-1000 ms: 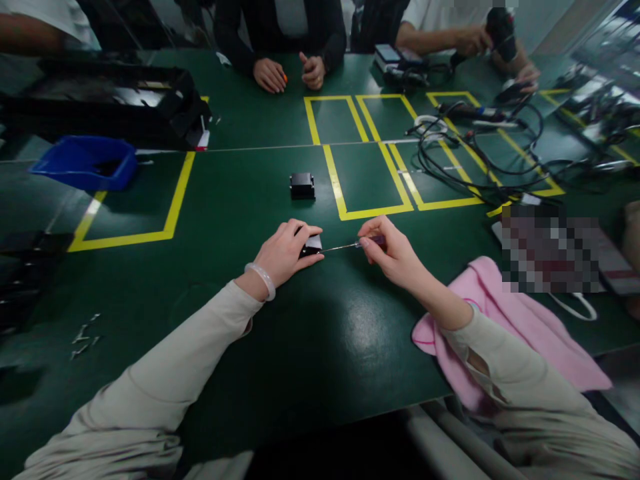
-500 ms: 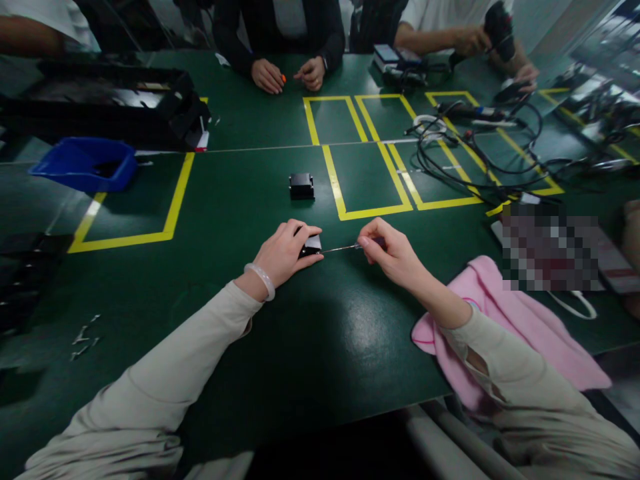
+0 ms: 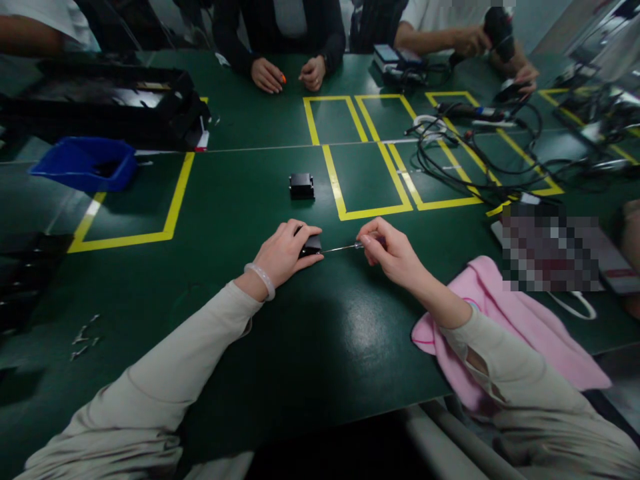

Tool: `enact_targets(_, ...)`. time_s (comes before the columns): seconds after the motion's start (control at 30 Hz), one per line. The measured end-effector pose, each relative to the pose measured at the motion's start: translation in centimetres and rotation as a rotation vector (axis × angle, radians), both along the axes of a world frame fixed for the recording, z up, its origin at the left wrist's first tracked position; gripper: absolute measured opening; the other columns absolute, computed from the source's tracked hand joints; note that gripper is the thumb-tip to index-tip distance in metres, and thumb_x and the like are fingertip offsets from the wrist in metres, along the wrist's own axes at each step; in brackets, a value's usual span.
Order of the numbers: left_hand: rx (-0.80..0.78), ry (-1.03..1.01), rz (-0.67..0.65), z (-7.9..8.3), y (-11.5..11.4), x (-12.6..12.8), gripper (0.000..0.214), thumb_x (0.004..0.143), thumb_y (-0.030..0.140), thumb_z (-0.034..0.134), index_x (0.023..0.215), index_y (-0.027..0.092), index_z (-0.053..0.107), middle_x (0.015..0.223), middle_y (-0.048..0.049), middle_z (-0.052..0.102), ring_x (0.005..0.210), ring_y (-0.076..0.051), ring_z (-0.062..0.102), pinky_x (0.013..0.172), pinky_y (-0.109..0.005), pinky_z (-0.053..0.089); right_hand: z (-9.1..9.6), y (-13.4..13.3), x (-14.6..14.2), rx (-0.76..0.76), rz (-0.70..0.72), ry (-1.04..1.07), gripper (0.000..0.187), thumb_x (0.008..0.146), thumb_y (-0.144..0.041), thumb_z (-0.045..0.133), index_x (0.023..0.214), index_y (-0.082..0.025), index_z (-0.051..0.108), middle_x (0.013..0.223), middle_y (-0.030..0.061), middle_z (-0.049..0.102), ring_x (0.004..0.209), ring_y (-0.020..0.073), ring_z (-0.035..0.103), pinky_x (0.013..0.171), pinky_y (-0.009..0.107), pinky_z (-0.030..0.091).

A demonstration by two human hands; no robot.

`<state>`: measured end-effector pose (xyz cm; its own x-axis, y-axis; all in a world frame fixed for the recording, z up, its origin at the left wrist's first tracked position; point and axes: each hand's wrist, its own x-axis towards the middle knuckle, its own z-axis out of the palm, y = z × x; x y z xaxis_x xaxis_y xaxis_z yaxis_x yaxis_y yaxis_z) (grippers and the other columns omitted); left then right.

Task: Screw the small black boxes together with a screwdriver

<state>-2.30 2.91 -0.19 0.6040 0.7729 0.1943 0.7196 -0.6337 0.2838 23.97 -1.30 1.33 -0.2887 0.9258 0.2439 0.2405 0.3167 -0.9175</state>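
On the green table, my left hand (image 3: 287,249) is closed around a small black box-shaped part (image 3: 311,245), its fingers covering the part's left side. My right hand (image 3: 387,247) pinches the handle of a screwdriver (image 3: 343,249), whose thin metal shaft points left. The tip meets the right side of the held part, near its lower corner; the exact contact is too small to make out. Beyond my left hand stands a similar black box-shaped part (image 3: 301,186), which nobody touches.
A blue scoop-like bin (image 3: 87,163) and a black tray stack (image 3: 185,110) lie at the left, with several screws (image 3: 80,340) nearer. A pink cloth (image 3: 500,320) lies under my right forearm. Tangled cables (image 3: 430,157) spread at the right. Co-workers' hands (image 3: 267,75) are across the table.
My hands, the held part and the screwdriver stay in nearly the same place, with only a slight shift of my right fingers. Across the table, a co-worker's hand has moved slightly.
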Motion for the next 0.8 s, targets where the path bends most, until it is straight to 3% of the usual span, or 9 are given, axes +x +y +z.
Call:
enact_targets(0.13,0.008,0.005,-0.005,-0.05,-0.02,-0.03,0.051,0.096,0.048,0.065,0.136,0.019,0.055,0.123,-0.0131,0.057,0.110,-0.030,0.058,0.096,-0.046,0.053,0.09,-0.11,-0.05,0.023,0.003,0.022,0.017,0.104,-0.039,0.055,0.106,-0.022,0.053,0.069,-0.0061,0.054,0.057,0.0104,0.054,0.059,0.028,0.041)
enact_targets(0.33,0.012,0.006,-0.008,-0.08,-0.02,-0.05,0.050,0.096,0.048,0.064,0.136,0.020,0.053,0.123,-0.0130,0.057,0.110,-0.030,0.058,0.095,-0.046,0.053,0.08,-0.06,0.03,-0.008,0.005,-0.010,0.022,0.105,-0.041,0.054,0.094,-0.022,0.054,0.062,-0.0072,0.051,0.052,0.0095,0.049,0.055,0.027,0.037)
enact_targets(0.53,0.012,-0.010,-0.014,-0.10,-0.02,-0.13,0.049,0.096,0.048,0.063,0.136,0.021,0.053,0.123,-0.0125,0.057,0.110,-0.029,0.058,0.095,-0.045,0.053,-0.07,-0.04,-0.03,0.035,-0.008,0.006,0.014,0.104,-0.036,0.056,0.109,-0.023,0.052,0.069,-0.0065,0.053,0.059,0.0113,0.053,0.060,0.028,0.040)
enact_targets(0.8,0.011,0.002,-0.014,-0.04,-0.03,-0.09,0.050,0.097,0.049,0.063,0.136,0.019,0.053,0.124,-0.0135,0.057,0.111,-0.030,0.058,0.096,-0.046,0.053,-0.24,0.01,-0.10,0.019,-0.014,0.031,0.016,0.105,-0.039,0.053,0.104,-0.023,0.051,0.066,-0.0071,0.052,0.056,0.0107,0.052,0.058,0.028,0.040)
